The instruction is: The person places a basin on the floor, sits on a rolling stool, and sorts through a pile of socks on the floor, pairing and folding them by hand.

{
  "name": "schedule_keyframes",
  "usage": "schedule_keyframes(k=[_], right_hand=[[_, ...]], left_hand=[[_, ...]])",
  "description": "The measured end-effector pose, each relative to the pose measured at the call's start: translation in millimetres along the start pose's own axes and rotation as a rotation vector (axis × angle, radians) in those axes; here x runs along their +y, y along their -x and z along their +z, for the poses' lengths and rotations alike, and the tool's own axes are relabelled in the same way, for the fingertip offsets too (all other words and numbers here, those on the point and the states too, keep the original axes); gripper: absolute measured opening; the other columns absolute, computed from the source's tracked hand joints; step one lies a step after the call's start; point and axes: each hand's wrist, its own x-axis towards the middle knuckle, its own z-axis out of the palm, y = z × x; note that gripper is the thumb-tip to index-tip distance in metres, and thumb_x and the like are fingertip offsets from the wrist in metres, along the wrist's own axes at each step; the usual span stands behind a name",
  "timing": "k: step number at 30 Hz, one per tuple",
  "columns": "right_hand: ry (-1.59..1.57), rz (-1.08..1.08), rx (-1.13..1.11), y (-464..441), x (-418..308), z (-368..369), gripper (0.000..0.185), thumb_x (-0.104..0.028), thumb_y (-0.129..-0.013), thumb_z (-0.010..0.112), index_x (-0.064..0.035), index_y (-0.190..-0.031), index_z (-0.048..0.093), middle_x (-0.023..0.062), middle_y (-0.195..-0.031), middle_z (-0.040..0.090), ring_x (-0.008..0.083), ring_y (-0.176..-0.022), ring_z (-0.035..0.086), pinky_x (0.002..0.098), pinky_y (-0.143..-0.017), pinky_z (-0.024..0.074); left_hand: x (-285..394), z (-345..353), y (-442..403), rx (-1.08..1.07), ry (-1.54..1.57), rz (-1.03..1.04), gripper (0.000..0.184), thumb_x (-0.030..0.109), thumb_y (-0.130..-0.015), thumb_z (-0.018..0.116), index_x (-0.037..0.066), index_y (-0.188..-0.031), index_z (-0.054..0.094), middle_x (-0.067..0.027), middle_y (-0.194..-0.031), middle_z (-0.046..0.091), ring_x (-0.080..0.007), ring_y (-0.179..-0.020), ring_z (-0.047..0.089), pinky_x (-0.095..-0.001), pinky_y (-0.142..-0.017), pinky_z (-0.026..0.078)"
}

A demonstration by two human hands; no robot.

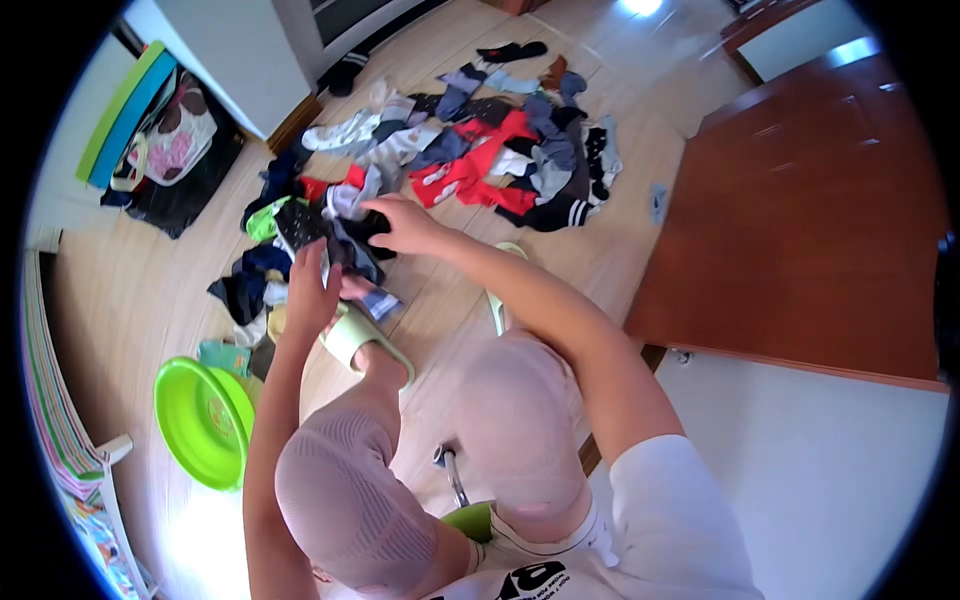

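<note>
A dark speckled sock (pixel 297 222) lies left of centre in the frame, slanting toward the left hand (pixel 318 285), perhaps so its near end falls within easy grasp. That hand's fingers are close together at the end, thumb a little apart; blur hides whether they pinch it. The right hand (pixel 405 226), just beside, has thumb and fingers parted, with no held item visible between them; its fingertips come up to a pale sock (pixel 350 195), contact unclear. Around them, in the upper middle, socks and red cloth (pixel 470 175) spread loosely over the floor (pixel 130 290), which probably leaves single pieces easy to pick out. The green basin (pixel 195 425) stands lower left, near the slippers (pixel 348 337).
</note>
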Motion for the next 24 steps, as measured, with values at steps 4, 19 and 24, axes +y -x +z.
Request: schedule_keyframes(k=[4, 19, 24], right_hand=[[0.273, 0.088, 0.072, 52.3, 97.1, -87.4, 0.078, -0.026, -0.067, 0.079, -0.0052, -0.135, 0.046, 0.0240, -0.124, 0.054, 0.0392, -0.116, 0.053, 0.0450, -0.096, 0.0455], [0.342, 1.040, 0.468, 156.3, 353.0, -322.5, 0.126, -0.068, -0.056, 0.081, -0.0115, -0.153, 0.023, 0.0291, -0.152, 0.025, 0.0428, -0.142, 0.023, 0.0493, -0.116, 0.0225], [0.302, 1.064, 0.496, 149.0, 402.7, -246.7, 0.093, -0.046, -0.063, 0.079, -0.0228, -0.144, 0.041, 0.0232, -0.145, 0.040, 0.0410, -0.138, 0.032, 0.0480, -0.115, 0.0239]], left_hand=[[15.9, 26.5, -16.7, -0.230, -0.053, 0.090, 0.056, 0.013, -0.080, 0.066, -0.002, -0.131, 0.049, -0.0270, -0.129, 0.050, -0.0440, -0.119, 0.049, -0.0465, -0.102, 0.040], [8.1, 223.4, -157.8, -0.711, -0.475, 0.025, 0.113, 0.027, -0.064, 0.086, 0.031, -0.154, 0.018, -0.0152, -0.158, 0.012, -0.0451, -0.140, 0.024, -0.0677, -0.103, 0.034], [-15.0, 230.6, -155.1, -0.657, -0.374, 0.045, 0.090, 0.022, -0.072, 0.078, 0.024, -0.149, 0.031, -0.0165, -0.154, 0.021, -0.0441, -0.136, 0.030, -0.0586, -0.108, 0.031]])
